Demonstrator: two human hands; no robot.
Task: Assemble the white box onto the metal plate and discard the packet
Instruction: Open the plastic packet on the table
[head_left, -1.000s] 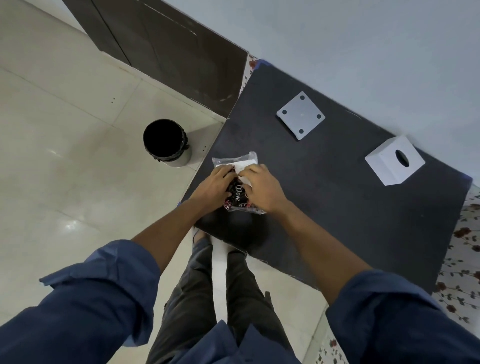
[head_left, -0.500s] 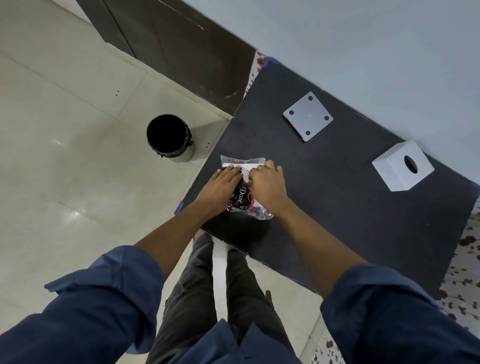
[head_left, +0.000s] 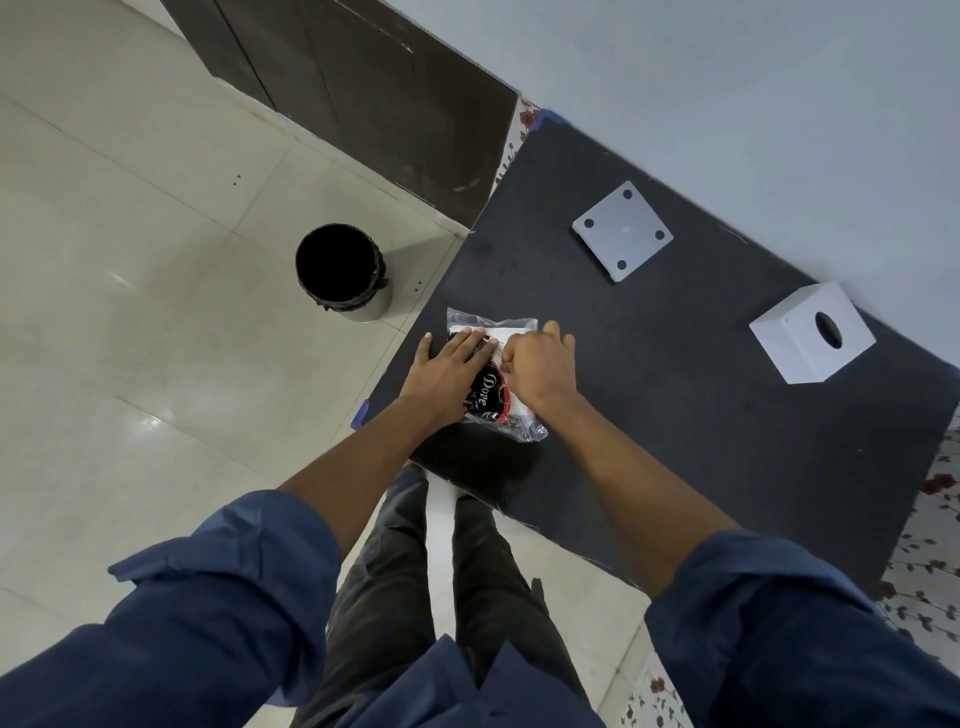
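Both hands rest on the clear plastic packet (head_left: 491, 374) at the black worktop's (head_left: 675, 415) near edge; left hand (head_left: 447, 371) flat, right hand (head_left: 540, 364) pinching it; square metal plate (head_left: 622, 230) and white box (head_left: 813, 332) lie apart beyond.

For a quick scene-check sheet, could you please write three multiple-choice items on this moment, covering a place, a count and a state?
1. Where is the bin?
A. on the floor beside the table
B. on the table
C. under the box

2. How many holes show in the metal plate?
A. two
B. four
C. six

3. How does the white box stand?
A. mounted on the plate
B. held in the right hand
C. alone on the table, apart from the plate

Answers: 1 A, it stands on the tiles; 2 B, one hole at each corner; 3 C, both hands are on the packet.
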